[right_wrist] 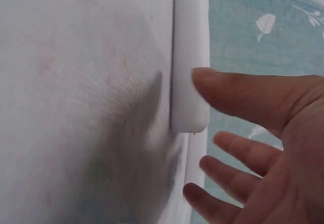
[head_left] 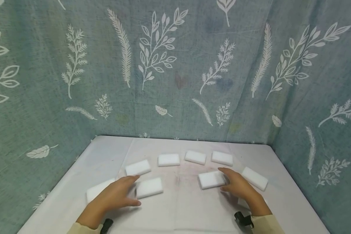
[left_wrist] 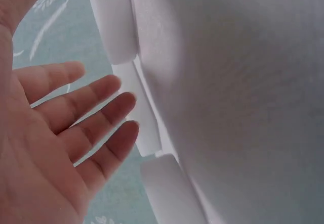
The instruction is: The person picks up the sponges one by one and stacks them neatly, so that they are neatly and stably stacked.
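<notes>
White rectangular blocks, like melamine sponges, lie on a white-covered table. My left hand [head_left: 118, 194] is spread at the left side of one white block [head_left: 149, 188], thumb apart from the fingers. The left wrist view shows the straight fingers [left_wrist: 101, 115] of that hand holding nothing. On the right, my right hand [head_left: 238, 186] is around the right end of another white block [head_left: 211, 180]. Its thumb [right_wrist: 238, 92] overlaps that block [right_wrist: 190, 42] in the right wrist view, its other fingers spread beyond the end; whether they touch it, I cannot tell.
More white blocks form an arc around these two: a left one [head_left: 99, 190] partly behind my left hand, several along the back, including a middle one [head_left: 168, 160], and a right one [head_left: 254, 178]. Leaf-patterned green cloth [head_left: 178, 113] encloses the white table [head_left: 181, 211].
</notes>
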### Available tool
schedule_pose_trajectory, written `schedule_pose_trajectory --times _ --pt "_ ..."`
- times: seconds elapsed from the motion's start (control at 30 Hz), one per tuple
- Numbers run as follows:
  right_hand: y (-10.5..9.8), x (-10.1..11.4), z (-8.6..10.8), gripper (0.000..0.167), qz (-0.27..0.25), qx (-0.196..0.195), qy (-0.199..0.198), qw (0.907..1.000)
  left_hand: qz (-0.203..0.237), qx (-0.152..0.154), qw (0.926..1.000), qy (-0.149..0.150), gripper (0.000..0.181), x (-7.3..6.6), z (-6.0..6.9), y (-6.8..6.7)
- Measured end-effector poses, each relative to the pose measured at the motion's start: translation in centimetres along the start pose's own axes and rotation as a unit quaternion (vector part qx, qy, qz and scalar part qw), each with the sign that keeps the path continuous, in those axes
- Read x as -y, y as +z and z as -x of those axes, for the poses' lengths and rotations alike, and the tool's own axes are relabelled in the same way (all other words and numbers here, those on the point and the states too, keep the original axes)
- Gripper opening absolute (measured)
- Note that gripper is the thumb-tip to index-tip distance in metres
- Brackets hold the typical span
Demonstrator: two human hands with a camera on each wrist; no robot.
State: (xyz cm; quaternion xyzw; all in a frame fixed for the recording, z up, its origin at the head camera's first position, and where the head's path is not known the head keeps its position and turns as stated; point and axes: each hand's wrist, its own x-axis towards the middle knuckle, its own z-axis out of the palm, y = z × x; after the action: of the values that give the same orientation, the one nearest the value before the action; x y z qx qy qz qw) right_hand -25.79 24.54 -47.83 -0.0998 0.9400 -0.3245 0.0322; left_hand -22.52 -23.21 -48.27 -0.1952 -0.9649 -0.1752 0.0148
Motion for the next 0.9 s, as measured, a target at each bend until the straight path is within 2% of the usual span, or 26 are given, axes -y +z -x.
schedule_pose_trajectory --times 0.13,0.23,0.47,0.67,0.9 --pt "0.0 -0.2 -0.3 0.084 0.005 0.015 0.013 0.9998 0.005 0.019 0.9997 -0.013 0.105 -0.5 -0.6 0.3" --pt "-0.1 -0.5 -0.5 0.085 0.013 0.02 0.003 0.9997 0.008 0.028 0.9994 -0.021 0.103 -0.8 -1.1 0.3" --pt "0.2 -1.2 -1.2 0.078 0.03 0.015 0.011 0.9994 0.004 0.046 0.9989 -0.013 0.098 -1.0 -2.6 0.6" --pt "0.6 -1.8 -1.9 0.077 0.011 -0.002 0.005 0.9999 0.004 0.051 0.9985 -0.021 0.084 -0.8 -3.2 0.3" --pt "1.3 -2.5 -2.0 0.079 -0.015 0.024 0.009 0.9996 0.027 0.048 0.9985 -0.006 0.074 -1.2 -4.4 -0.1"
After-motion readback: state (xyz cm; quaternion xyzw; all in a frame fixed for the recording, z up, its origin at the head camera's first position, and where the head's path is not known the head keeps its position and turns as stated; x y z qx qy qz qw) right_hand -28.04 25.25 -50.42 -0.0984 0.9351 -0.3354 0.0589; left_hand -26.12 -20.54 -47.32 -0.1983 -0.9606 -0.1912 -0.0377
